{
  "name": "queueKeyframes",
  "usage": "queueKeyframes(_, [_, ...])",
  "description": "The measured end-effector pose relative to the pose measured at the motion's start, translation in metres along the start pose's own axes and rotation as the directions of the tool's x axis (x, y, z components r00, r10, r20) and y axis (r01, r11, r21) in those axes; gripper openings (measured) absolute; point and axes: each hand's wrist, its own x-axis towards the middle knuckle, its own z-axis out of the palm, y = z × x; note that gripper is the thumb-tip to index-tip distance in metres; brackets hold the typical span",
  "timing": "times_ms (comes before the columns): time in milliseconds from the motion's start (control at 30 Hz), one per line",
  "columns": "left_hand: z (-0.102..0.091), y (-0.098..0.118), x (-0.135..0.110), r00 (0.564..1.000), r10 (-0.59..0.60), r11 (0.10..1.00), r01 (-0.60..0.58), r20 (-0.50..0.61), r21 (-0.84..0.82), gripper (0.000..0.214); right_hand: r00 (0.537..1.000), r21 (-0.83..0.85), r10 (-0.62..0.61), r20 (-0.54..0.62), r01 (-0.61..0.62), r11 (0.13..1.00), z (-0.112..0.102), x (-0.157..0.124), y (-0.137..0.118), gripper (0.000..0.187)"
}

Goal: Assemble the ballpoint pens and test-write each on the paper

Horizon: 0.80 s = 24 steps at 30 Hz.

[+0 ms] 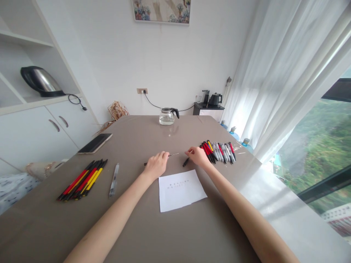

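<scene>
My left hand (157, 165) is closed around a dark, slim pen part (145, 164); one end shows behind the palm and a thin dark tip pokes out past the fingers. Small pale specks or a thin piece (175, 153) lie just beyond that tip. My right hand (198, 156) has its fingertips pinched together, and what they hold, if anything, is too small to name. A short black pen piece (186, 162) lies under its fingers. Between my forearms rests a white sheet of paper (181, 199) with handwriting.
Several red, yellow and black pens (82, 180) lie at left, beside a single clear pen (114, 180). Several more pens (218, 151) line up at right. A phone (95, 143) is near the left edge. A glass pot (166, 117) stands at the far end.
</scene>
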Motion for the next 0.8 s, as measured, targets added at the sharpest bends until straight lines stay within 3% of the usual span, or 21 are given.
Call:
queueKeyframes(167, [-0.002,0.004,0.000,0.999,0.040,0.998,-0.039,-0.007,0.040,0.029,0.954,0.361,-0.114,0.278,0.006,0.933,0.005,-0.003,-0.016,0.040])
queueKeyframes(333, [-0.001,0.004,0.000,0.997,0.074,0.995,-0.074,0.003,0.059,0.025,0.932,0.452,-0.183,0.312,0.024,0.892,0.013,-0.002,-0.019,0.028])
queueKeyframes(500, [0.000,-0.002,-0.001,1.000,0.023,0.995,-0.024,0.013,0.094,0.025,0.983,0.281,-0.074,0.168,0.024,0.959,0.003,0.005,-0.004,0.021])
queueKeyframes(600, [0.000,-0.005,-0.001,1.000,0.003,0.994,-0.007,0.031,0.109,0.025,0.991,0.090,-0.111,0.072,0.105,0.990,-0.001,0.007,0.003,0.017])
queueKeyframes(800, [0.001,-0.005,-0.002,0.998,0.047,0.993,-0.051,0.038,0.110,0.024,0.973,-0.132,-0.168,0.160,0.190,0.973,0.004,0.002,0.007,0.015])
